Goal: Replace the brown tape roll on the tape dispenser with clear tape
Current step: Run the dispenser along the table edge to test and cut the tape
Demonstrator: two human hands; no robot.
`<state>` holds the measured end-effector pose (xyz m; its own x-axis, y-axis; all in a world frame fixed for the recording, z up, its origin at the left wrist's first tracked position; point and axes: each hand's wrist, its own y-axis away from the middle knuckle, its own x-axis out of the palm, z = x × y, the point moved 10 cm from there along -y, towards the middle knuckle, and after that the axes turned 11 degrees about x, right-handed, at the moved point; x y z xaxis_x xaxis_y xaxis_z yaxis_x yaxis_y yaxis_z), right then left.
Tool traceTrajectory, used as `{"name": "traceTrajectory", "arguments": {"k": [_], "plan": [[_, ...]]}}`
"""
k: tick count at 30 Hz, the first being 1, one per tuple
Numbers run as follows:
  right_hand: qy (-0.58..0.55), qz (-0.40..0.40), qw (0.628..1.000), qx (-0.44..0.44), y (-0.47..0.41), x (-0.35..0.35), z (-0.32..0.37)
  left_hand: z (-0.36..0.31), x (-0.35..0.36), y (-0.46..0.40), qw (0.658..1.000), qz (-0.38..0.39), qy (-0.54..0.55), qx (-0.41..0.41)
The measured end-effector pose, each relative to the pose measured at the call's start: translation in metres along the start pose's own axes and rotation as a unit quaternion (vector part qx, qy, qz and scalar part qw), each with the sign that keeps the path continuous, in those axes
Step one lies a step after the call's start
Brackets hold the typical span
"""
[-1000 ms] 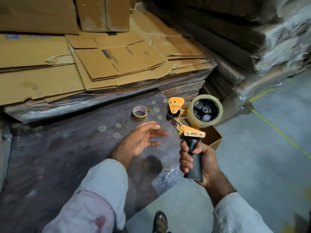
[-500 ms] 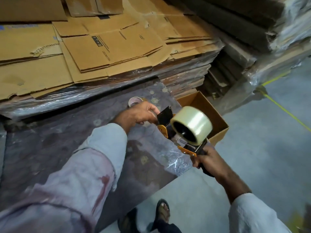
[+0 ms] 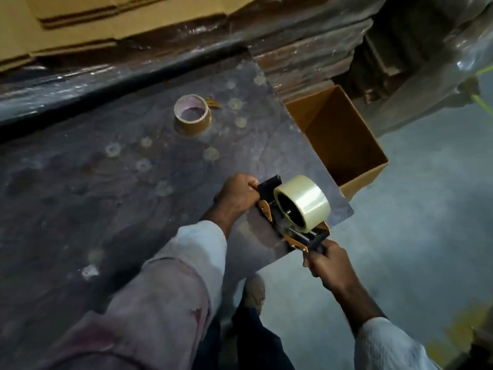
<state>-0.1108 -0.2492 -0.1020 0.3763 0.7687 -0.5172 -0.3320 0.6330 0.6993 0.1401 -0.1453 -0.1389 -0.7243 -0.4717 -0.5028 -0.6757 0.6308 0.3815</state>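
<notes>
The tape dispenser [image 3: 290, 222] has come down from the upright pose it had a second ago, when the right hand [image 3: 324, 263] held it up by the grip with the left hand open and empty beside it; now it lies tilted over the near corner of the dark, plastic-covered tabletop [image 3: 106, 182], and both hands are on it. The right hand is clenched round the black handle at the low end, while the left hand [image 3: 237, 194] has closed on the front of the tool, its fingers pinching at the black flap by the roller. The clear tape roll [image 3: 302, 202] is already seated on the hub, its face turned up and to the right. The brown tape roll [image 3: 192, 114] stands on its side farther back on the tabletop, well apart from the dispenser, so the swap itself looks done. What seems left is threading: the left hand is probably after the loose end, to draw it under the roller and over the blade, though the end itself is too faint to make out. An open cardboard box [image 3: 344, 145] sits on the floor just beyond the tabletop's corner.
</notes>
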Motion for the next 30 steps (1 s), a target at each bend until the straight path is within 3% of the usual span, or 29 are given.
{"name": "traceTrajectory", "arguments": {"k": [3, 7, 14, 24, 30], "plan": [[0.020, -0.017, 1.000, 0.009, -0.005, -0.017, -0.015, 0.001, 0.024, -0.002, 0.999, -0.025, -0.042, -0.018], [0.054, -0.039, 0.998, 0.014, -0.011, -0.036, -0.022, -0.024, 0.037, -0.001, 0.990, -0.061, -0.120, 0.048], [0.105, -0.043, 0.994, 0.005, -0.016, -0.027, -0.024, -0.053, 0.026, 0.025, 0.928, -0.093, -0.328, 0.152], [0.105, -0.064, 0.992, 0.003, -0.006, -0.018, -0.027, -0.051, 0.032, 0.026, 0.922, -0.048, -0.327, 0.199], [0.107, -0.063, 0.992, 0.023, -0.001, -0.018, -0.041, -0.024, 0.012, 0.024, 0.942, -0.124, -0.296, 0.100]]}}
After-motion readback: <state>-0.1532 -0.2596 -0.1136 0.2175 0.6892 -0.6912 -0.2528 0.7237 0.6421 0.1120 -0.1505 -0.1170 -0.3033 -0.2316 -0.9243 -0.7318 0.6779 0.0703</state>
